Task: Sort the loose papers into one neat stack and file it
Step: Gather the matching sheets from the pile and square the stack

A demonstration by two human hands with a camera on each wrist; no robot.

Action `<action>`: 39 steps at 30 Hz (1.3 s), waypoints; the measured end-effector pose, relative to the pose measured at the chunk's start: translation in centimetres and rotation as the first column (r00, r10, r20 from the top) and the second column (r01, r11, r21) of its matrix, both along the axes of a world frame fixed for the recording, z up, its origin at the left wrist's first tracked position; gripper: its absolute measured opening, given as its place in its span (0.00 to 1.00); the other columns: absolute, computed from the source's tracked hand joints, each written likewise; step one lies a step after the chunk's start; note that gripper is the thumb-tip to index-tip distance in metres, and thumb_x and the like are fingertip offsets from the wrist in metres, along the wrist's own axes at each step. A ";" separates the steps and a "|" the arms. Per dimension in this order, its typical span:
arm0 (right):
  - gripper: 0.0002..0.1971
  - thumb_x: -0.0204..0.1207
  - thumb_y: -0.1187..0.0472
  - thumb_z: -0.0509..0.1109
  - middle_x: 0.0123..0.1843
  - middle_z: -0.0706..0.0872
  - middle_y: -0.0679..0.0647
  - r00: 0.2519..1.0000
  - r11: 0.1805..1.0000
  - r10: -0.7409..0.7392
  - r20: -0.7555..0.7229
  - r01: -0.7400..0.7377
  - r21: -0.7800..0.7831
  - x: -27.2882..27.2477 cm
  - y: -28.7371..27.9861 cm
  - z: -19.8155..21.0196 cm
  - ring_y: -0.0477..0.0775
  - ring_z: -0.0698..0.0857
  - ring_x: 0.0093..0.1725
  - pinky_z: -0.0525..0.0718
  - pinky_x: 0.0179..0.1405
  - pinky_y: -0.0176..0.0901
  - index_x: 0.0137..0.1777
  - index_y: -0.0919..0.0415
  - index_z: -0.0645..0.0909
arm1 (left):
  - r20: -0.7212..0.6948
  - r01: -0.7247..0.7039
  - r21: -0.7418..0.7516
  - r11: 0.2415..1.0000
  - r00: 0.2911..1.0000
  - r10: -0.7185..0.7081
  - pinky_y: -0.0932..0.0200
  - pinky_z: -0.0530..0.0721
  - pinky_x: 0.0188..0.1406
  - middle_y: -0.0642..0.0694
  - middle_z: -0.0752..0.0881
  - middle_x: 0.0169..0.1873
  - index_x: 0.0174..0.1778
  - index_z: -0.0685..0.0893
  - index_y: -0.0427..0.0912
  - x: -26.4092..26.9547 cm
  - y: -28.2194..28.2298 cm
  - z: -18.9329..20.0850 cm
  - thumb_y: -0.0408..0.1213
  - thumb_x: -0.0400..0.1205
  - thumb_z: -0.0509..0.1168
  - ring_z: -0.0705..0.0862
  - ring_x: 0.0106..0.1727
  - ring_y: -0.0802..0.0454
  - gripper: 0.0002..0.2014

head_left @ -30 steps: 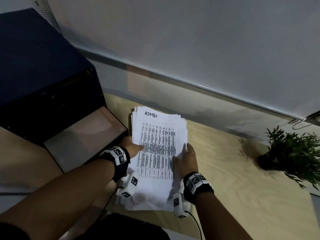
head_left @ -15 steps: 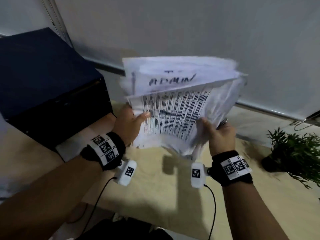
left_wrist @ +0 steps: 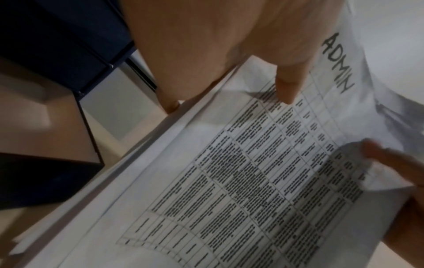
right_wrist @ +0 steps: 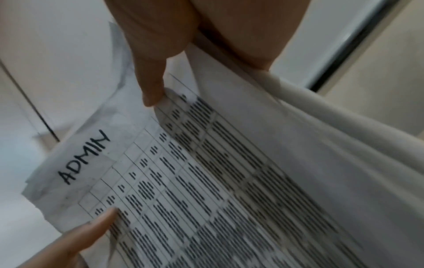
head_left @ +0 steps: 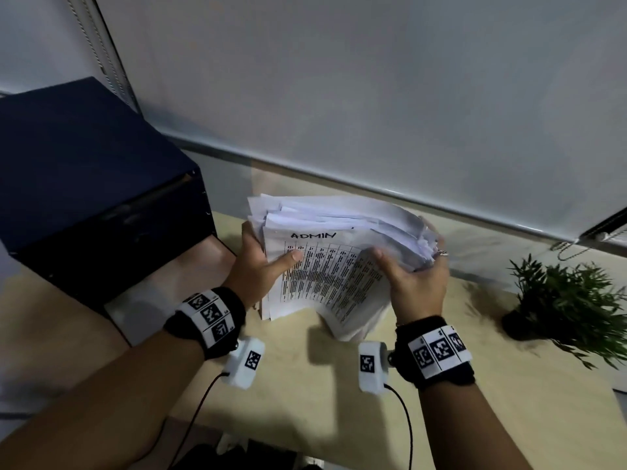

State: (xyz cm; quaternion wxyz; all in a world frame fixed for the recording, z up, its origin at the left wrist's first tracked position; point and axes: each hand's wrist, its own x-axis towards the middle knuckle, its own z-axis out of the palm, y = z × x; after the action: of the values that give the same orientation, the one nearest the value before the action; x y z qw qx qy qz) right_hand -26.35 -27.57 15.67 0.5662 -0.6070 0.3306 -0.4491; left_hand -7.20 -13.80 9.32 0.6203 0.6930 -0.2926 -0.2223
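A thick stack of white papers (head_left: pixel 336 266) stands nearly upright on its lower edge on the wooden desk (head_left: pixel 305 385). Its top sheet carries a printed table and the handwritten word ADMIN. My left hand (head_left: pixel 261 266) grips the stack's left side, thumb across the front sheet. My right hand (head_left: pixel 412 283) grips the right side, thumb on the front and fingers behind. The sheets' upper edges are uneven and fan backward. In the left wrist view the papers (left_wrist: pixel 263 172) fill the frame; in the right wrist view the papers (right_wrist: pixel 229 181) bend under my thumb.
A dark blue file box (head_left: pixel 84 184) sits at the desk's left with its front open toward the papers. A small potted plant (head_left: pixel 570 300) stands at the right. A grey wall with a ledge runs behind. Cables hang from my wrist cameras.
A second ago the stack lay flat under my hands. I lifted it high, and now it has come down to stand on its lower edge on the desk.
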 end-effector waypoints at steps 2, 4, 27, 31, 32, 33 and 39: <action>0.34 0.67 0.72 0.80 0.67 0.83 0.39 1.000 0.987 -0.021 0.012 0.023 -0.159 0.3 -0.4 1.5 0.39 0.85 0.62 0.85 0.60 0.36 0.73 0.61 0.73 | 0.018 0.000 -0.031 1.000 1.000 0.001 0.60 0.74 0.73 0.52 0.84 0.65 0.72 0.65 0.37 0.1 -0.2 0.3 0.31 0.74 0.77 0.82 0.69 0.60 0.35; 0.26 0.72 0.72 0.77 0.60 0.87 0.36 0.998 0.967 0.048 0.045 -0.035 -0.252 0.8 -0.8 2.4 0.43 0.86 0.59 0.85 0.58 0.41 0.67 0.52 0.77 | 0.033 -0.001 -0.042 0.999 0.999 0.002 0.65 0.74 0.71 0.54 0.83 0.65 0.73 0.66 0.38 0.2 -0.4 0.6 0.29 0.75 0.76 0.81 0.69 0.63 0.34; 0.14 0.73 0.69 0.77 0.47 0.88 0.48 0.987 0.959 -0.147 0.063 0.157 -0.234 1.7 0.7 1.3 0.39 0.88 0.45 0.84 0.47 0.31 0.57 0.67 0.80 | -0.020 -0.263 -0.350 0.899 0.962 0.273 0.69 0.76 0.49 0.54 0.79 0.45 0.59 0.76 0.47 -0.9 -3.0 5.4 0.51 0.77 0.67 0.79 0.43 0.65 0.19; 0.09 0.77 0.71 0.74 0.45 0.89 0.50 0.981 0.960 -0.165 0.099 0.183 -0.210 1.9 0.8 1.5 0.42 0.89 0.44 0.85 0.47 0.34 0.55 0.63 0.81 | -0.051 -0.321 -0.363 0.875 0.944 0.326 0.71 0.73 0.39 0.54 0.76 0.36 0.54 0.78 0.46 -0.1 -3.6 5.7 0.37 0.79 0.64 0.74 0.33 0.66 0.09; 0.09 0.77 0.71 0.73 0.46 0.89 0.50 0.983 0.958 -0.163 0.086 0.178 -0.223 2.0 0.9 1.5 0.41 0.89 0.44 0.84 0.47 0.32 0.55 0.63 0.81 | -0.044 -0.320 -0.365 0.874 0.944 0.327 0.74 0.72 0.38 0.55 0.76 0.36 0.54 0.79 0.44 -0.1 -3.6 5.8 0.34 0.81 0.64 0.73 0.32 0.69 0.07; 0.09 0.77 0.72 0.73 0.45 0.89 0.49 0.984 0.957 -0.165 0.073 0.177 -0.229 2.1 0.9 1.4 0.38 0.88 0.44 0.83 0.46 0.30 0.55 0.64 0.81 | -0.030 -0.321 -0.362 0.875 0.942 0.333 0.77 0.72 0.39 0.56 0.77 0.38 0.54 0.79 0.42 -0.1 -3.7 5.9 0.32 0.82 0.63 0.74 0.33 0.71 0.06; 0.05 0.80 0.68 0.68 0.42 0.87 0.44 0.967 0.947 -0.232 0.100 0.248 -0.204 2.2 1.1 1.4 0.33 0.86 0.40 0.81 0.43 0.27 0.53 0.66 0.84 | -0.017 -0.301 -0.358 0.884 0.949 0.316 0.79 0.71 0.45 0.55 0.80 0.42 0.52 0.80 0.41 -0.4 -3.9 6.6 0.34 0.83 0.62 0.76 0.38 0.72 0.04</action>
State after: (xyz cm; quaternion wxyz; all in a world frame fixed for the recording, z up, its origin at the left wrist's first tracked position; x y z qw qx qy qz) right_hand -24.16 -26.51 17.08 0.4503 -0.6025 0.3302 -0.5703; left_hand -7.61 -17.72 15.92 0.7565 0.6114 -0.2268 -0.0497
